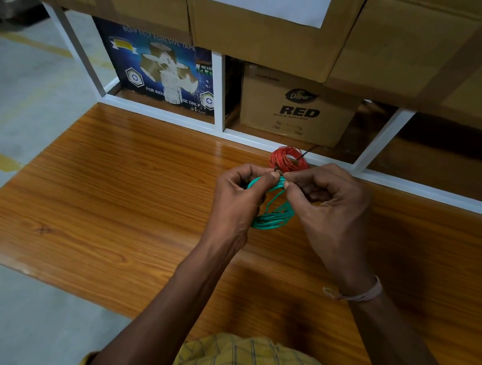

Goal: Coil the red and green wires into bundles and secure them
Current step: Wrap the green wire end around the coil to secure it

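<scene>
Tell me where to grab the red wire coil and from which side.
Likely from above, pinching the left arc of the red wire coil. It lies flat on the wooden table, the black tie sticks out at right, and the white shelf frame crowds its far side.

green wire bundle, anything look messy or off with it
The green wire bundle is loosely coiled, with loops splaying apart at its lower side while both hands pinch its top. The red wire bundle behind it looks tight and tied.

open wooden table (105,174) leftward; white shelf frame (218,90) blocks behind.
</scene>
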The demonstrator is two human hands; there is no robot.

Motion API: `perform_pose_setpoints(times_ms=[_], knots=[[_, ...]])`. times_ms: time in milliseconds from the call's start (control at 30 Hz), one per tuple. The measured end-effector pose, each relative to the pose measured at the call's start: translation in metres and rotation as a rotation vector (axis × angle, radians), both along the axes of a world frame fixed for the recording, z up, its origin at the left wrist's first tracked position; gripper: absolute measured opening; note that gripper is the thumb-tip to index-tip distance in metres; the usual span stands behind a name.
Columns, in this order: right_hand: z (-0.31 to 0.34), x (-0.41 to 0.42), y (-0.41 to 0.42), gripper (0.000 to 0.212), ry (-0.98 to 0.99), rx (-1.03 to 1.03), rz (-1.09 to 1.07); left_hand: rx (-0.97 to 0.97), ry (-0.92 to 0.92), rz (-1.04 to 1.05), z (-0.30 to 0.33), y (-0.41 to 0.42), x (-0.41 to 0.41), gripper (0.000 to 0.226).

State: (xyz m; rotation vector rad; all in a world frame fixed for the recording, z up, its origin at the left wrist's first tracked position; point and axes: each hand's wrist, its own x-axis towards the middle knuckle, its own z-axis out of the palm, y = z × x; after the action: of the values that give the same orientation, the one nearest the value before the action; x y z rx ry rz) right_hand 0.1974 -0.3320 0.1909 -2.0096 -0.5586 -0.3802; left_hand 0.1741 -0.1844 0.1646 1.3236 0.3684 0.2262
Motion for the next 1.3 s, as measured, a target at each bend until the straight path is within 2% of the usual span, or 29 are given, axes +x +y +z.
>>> perform_pose_setpoints(times_ms=[400,1100,1300], knots=[[-0.005,0.003,-0.003,0.011,0.04,0.026,0.012,0.074,-0.009,-0.021,0.0,0.0,-0.002,0.007],[-0.008,0.004,-0.005,0.012,0.08,0.064,0.002,0.09,-0.024,-0.061,-0.003,0.001,-0.002,0.004],[-0.012,0.006,-0.009,0.012,0.235,0.186,-0.02,0.108,-0.046,-0.106,-0.008,0.003,-0.004,0.011]])
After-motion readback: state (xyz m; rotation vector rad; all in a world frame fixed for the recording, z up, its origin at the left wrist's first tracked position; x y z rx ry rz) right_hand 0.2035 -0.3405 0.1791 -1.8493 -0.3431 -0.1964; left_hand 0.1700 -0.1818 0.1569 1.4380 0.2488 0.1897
